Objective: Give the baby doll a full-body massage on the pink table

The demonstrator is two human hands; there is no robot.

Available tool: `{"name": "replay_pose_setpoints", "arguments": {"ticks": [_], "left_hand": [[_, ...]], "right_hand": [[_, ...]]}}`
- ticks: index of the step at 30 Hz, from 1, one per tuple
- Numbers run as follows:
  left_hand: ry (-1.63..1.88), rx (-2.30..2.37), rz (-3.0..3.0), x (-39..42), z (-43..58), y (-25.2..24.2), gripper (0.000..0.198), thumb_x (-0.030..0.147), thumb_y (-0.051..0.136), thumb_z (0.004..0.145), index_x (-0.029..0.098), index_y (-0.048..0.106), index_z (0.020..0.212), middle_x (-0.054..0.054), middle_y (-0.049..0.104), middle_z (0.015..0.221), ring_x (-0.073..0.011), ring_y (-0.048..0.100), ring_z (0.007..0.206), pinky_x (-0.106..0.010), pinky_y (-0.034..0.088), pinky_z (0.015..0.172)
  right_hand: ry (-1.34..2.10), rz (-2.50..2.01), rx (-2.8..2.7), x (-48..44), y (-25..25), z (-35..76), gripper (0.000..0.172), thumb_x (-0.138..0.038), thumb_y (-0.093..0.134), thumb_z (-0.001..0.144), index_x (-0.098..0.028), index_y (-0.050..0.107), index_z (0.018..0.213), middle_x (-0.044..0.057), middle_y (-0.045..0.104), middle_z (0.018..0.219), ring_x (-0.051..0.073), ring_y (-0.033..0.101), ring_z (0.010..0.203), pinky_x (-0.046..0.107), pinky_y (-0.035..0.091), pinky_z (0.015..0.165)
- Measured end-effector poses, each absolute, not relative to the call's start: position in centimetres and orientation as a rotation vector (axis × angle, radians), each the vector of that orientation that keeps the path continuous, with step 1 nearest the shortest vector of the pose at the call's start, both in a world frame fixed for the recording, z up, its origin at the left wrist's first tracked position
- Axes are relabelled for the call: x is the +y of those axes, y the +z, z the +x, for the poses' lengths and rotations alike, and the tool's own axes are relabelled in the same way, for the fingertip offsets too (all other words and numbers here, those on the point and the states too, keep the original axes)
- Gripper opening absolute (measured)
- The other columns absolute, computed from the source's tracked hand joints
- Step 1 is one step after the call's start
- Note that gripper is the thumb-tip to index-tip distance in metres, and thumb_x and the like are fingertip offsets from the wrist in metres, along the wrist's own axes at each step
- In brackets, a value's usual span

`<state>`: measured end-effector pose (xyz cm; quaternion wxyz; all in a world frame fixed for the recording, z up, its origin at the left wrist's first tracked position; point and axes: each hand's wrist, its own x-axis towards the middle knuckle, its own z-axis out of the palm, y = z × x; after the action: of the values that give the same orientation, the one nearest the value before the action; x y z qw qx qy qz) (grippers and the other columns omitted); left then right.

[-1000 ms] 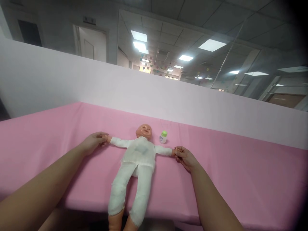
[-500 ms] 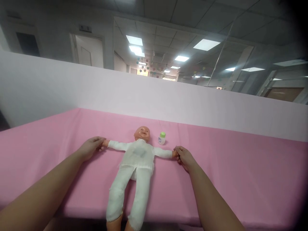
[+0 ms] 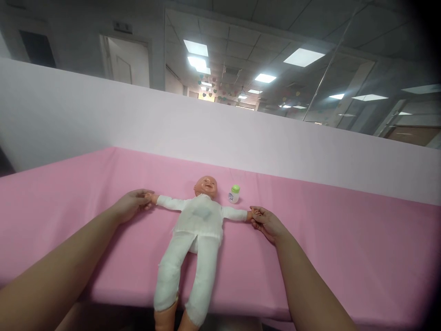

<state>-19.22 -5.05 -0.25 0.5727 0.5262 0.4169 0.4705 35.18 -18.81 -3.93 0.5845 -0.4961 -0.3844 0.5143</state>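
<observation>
Holding a doll [image 3: 199, 217] by its tiny hands [image 3: 254, 214], arms [image 3: 235, 214] out wide, on a pink surface [image 3: 347, 234], lower middle of the frame. Gripping one with the left hand [image 3: 132, 205], one with the right hand [image 3: 271, 226]. Probably stretching its arms. Best to go gently next.

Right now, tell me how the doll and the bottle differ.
The doll is far larger than the bottle. The doll wears white; the bottle has a green cap. The left hand and right hand hold the doll; neither touches the bottle. Doll and bottle share the pink covering.
</observation>
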Motion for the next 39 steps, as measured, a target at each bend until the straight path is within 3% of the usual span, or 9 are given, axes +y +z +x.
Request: {"name": "replay_pose_setpoints", "arguments": {"ticks": [4,8,15,20,25,30,35,39], "left_hand": [[1.083,1.025,1.322,-4.6,-19.5,-0.8,0.050,0.030,0.092,0.066,0.016,0.072,0.110,-0.006,0.071,0.086,-0.0151,0.063,0.068,-0.025,0.052,0.060],[1.101,1.054,1.384,-4.5,-19.4,-1.1,0.050,0.035,0.092,0.067,0.016,0.071,0.108,-0.003,0.068,0.079,-0.0148,0.060,0.064,-0.025,0.047,0.055],[1.086,1.144,1.447,-4.2,-19.4,-1.3,0.044,0.053,0.083,0.075,0.017,0.072,0.099,-0.004,0.068,0.070,-0.0159,0.060,0.061,-0.025,0.046,0.055],[1.079,1.159,1.421,-4.2,-19.3,-1.4,0.044,0.059,0.077,0.079,0.017,0.071,0.094,-0.004,0.068,0.069,-0.0161,0.061,0.058,-0.026,0.048,0.055],[1.099,1.118,1.325,-4.6,-18.9,-1.1,0.047,0.050,0.082,0.074,0.015,0.072,0.103,-0.007,0.071,0.077,-0.0176,0.065,0.062,-0.028,0.052,0.056],[1.105,1.065,1.225,-5.0,-18.7,-0.6,0.045,0.036,0.086,0.069,0.014,0.070,0.104,-0.008,0.072,0.078,-0.0183,0.066,0.062,-0.034,0.059,0.064],[1.097,1.019,1.226,-5.2,-18.8,-0.5,0.043,0.028,0.087,0.069,0.014,0.071,0.107,-0.009,0.073,0.084,-0.0183,0.066,0.065,-0.036,0.060,0.069],[1.096,1.009,1.280,-5.0,-18.9,-0.7,0.047,0.032,0.089,0.069,0.014,0.070,0.108,-0.008,0.072,0.084,-0.0168,0.065,0.066,-0.030,0.056,0.064]], "right_hand": [[1.196,-1.163,-0.961,-18.9,-3.8,35.0,0.040,-0.024,0.090,0.069,-0.020,0.066,0.101,0.000,0.062,0.078,0.011,0.055,0.060,0.022,0.042,0.049],[1.165,-1.219,-1.043,-19.1,-3.5,34.8,0.036,-0.034,0.088,0.073,-0.020,0.061,0.091,-0.004,0.057,0.066,0.009,0.047,0.052,0.021,0.034,0.046],[1.082,-1.302,-1.033,-19.0,-3.3,34.2,0.042,-0.049,0.086,0.074,-0.022,0.054,0.081,-0.005,0.057,0.061,0.007,0.041,0.045,0.020,0.025,0.041],[1.032,-1.362,-0.992,-18.7,-3.6,34.2,0.041,-0.058,0.076,0.081,-0.020,0.060,0.082,-0.006,0.051,0.053,0.007,0.037,0.041,0.020,0.023,0.038],[1.032,-1.375,-0.917,-18.4,-3.8,34.6,0.032,-0.047,0.073,0.087,-0.019,0.068,0.101,-0.004,0.055,0.055,0.009,0.042,0.043,0.020,0.029,0.038],[1.084,-1.294,-0.877,-18.4,-3.9,34.9,0.031,-0.031,0.073,0.086,-0.019,0.068,0.114,0.003,0.066,0.073,0.011,0.055,0.055,0.022,0.046,0.046],[1.174,-1.218,-0.859,-18.7,-3.9,35.4,0.038,-0.022,0.082,0.079,-0.021,0.068,0.115,0.006,0.069,0.090,0.015,0.065,0.068,0.029,0.061,0.064],[1.199,-1.205,-0.896,-18.9,-3.7,35.4,0.042,-0.021,0.088,0.072,-0.021,0.069,0.110,0.005,0.068,0.089,0.013,0.063,0.065,0.026,0.057,0.059]]}}
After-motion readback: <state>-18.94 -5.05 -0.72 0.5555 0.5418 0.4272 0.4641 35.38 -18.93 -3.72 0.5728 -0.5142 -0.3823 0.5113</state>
